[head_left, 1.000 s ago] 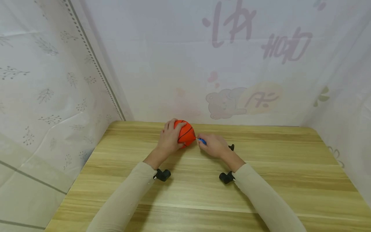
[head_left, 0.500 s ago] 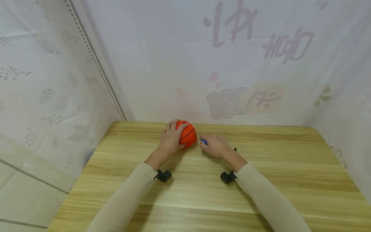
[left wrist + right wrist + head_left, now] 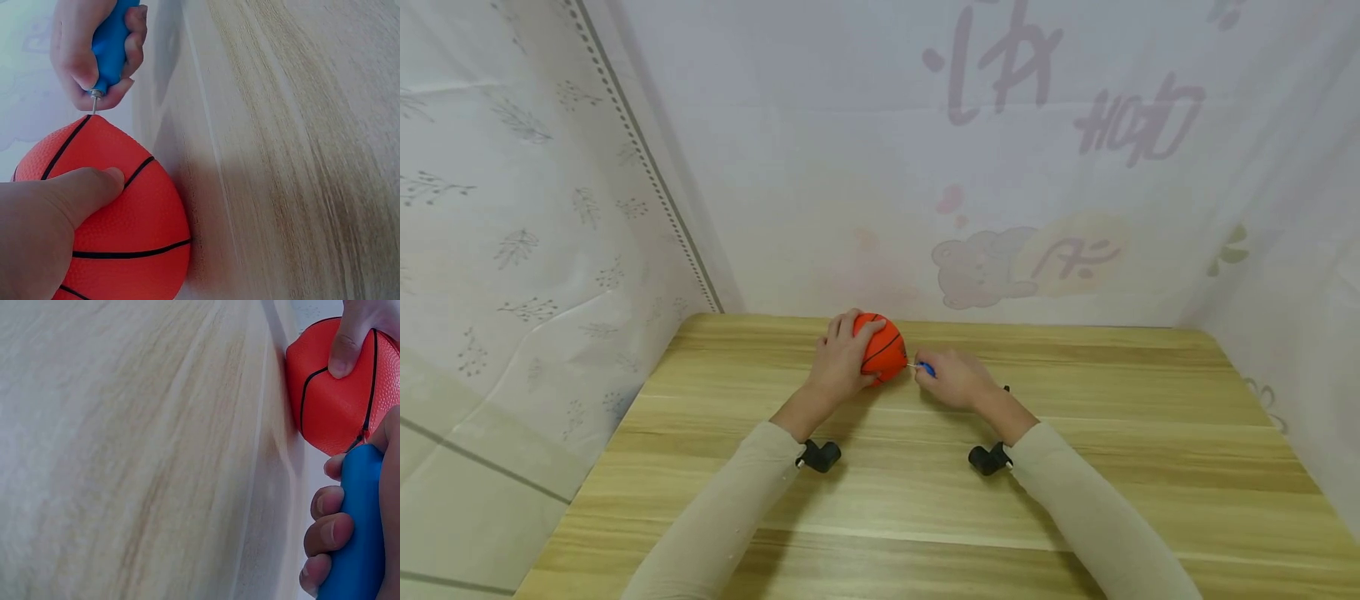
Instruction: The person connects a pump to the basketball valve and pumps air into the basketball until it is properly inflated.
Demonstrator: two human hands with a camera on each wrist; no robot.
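A small orange toy basketball point(image 3: 883, 350) with black lines rests near the back of the table, dented in places. My left hand point(image 3: 838, 358) grips it from the left side, and in the left wrist view the thumb point(image 3: 94, 194) presses into its skin. On the ball's right, my right hand point(image 3: 953, 379) holds a blue ball pump point(image 3: 111, 47), fingers wrapped round its body. A thin metal needle point(image 3: 95, 105) runs from the pump's tip to the ball. Around the needle the ball's skin is drawn out to a point. The needle's far end is hidden.
The wood-grain table point(image 3: 895, 508) spreads out around both hands. Behind it hangs a pale printed curtain point(image 3: 820, 167), with more cloth at both sides. Black camera mounts point(image 3: 822, 456) sit at both wrists.
The right hand has shifted slightly right, and a bit more of the needle shows between it and the ball. The left hand still grips the ball in nearly the same place.
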